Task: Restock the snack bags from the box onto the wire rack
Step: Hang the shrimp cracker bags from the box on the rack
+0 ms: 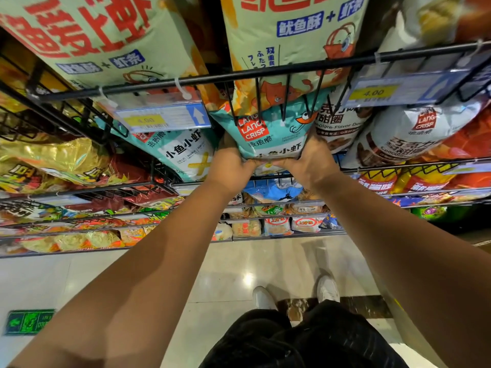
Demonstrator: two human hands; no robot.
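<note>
A teal snack bag (268,134) with a red "Lang Lang Crisp" logo sits in a tier of the black wire rack (239,74), its top behind the front wires. My left hand (229,166) grips the bag's lower left edge. My right hand (309,162) grips its lower right edge, fingers curled under the bottom. A matching teal bag (183,152) lies just to the left in the same tier. The box is not in view.
White chocolate-doughnut snack bags (398,139) fill the tier to the right, large green bags (287,30) the tier above. Price tags (162,118) hang on the rack's front wire. Lower tiers hold several mixed snack bags. Shiny tile floor (106,274) and my white shoes are below.
</note>
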